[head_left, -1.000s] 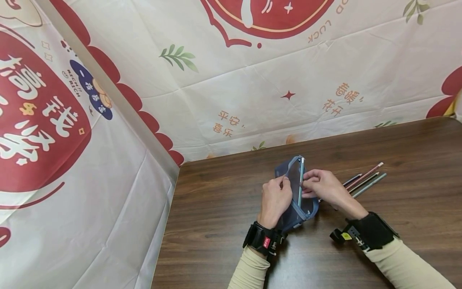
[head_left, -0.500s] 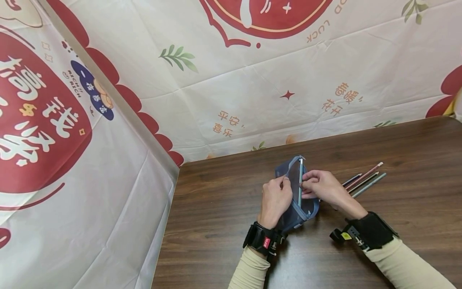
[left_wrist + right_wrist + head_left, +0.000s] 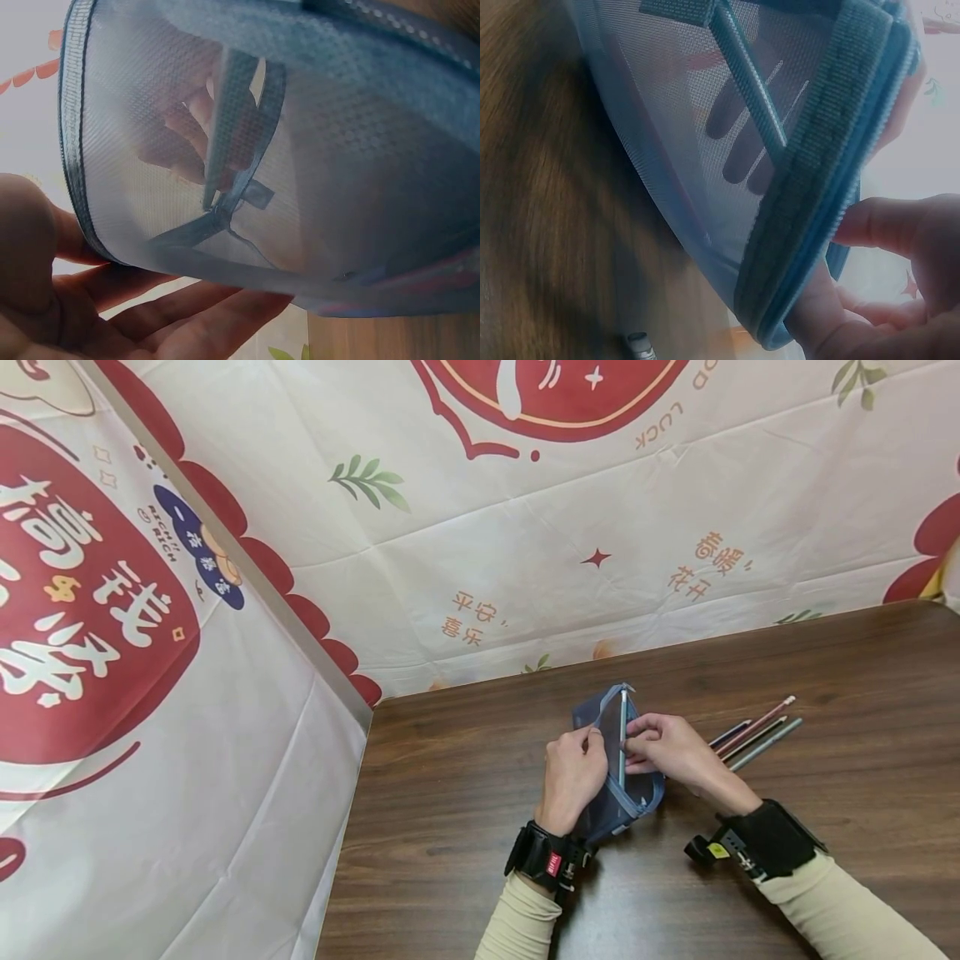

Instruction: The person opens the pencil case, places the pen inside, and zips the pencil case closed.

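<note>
gripping the blue mesh pouch in the head view, left hand and right hand flank it over the surface, pencils near; left wrist: fingers clasp its edge; right wrist: fingers pinch the zipper.

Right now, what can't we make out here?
- Head view: the near ends of the loose pencils; the right hand and wrist cover them.
- Left wrist view: what the pinkish streak is; the mesh pouch blurs it.
- Right wrist view: the rest of the banded pencil end; the bottom edge cuts it off.
</note>
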`<state>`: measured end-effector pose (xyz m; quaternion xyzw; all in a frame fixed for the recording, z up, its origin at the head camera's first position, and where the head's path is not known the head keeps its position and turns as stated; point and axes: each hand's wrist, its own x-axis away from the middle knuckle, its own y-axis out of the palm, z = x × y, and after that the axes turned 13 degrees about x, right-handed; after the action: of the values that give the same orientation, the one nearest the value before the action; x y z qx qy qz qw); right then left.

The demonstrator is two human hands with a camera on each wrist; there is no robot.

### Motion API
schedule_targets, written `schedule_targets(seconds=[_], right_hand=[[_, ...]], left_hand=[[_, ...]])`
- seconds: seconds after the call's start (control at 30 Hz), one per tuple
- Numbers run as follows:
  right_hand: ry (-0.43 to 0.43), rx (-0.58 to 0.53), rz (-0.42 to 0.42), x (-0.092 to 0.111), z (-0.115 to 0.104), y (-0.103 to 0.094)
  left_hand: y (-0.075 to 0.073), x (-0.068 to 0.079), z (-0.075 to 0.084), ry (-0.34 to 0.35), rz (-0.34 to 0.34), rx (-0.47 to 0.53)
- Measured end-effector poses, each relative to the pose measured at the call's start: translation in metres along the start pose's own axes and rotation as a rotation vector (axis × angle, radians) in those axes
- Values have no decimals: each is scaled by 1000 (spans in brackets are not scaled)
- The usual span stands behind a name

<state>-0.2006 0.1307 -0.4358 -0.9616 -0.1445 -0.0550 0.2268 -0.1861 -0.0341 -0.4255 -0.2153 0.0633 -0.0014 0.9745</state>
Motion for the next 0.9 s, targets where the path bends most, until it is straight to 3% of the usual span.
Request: schedule_targets(seconds=[0.9], right_hand=[[3,-37,-31,1,0,-2]], left_hand=[[3,0,1,40,29,-35]])
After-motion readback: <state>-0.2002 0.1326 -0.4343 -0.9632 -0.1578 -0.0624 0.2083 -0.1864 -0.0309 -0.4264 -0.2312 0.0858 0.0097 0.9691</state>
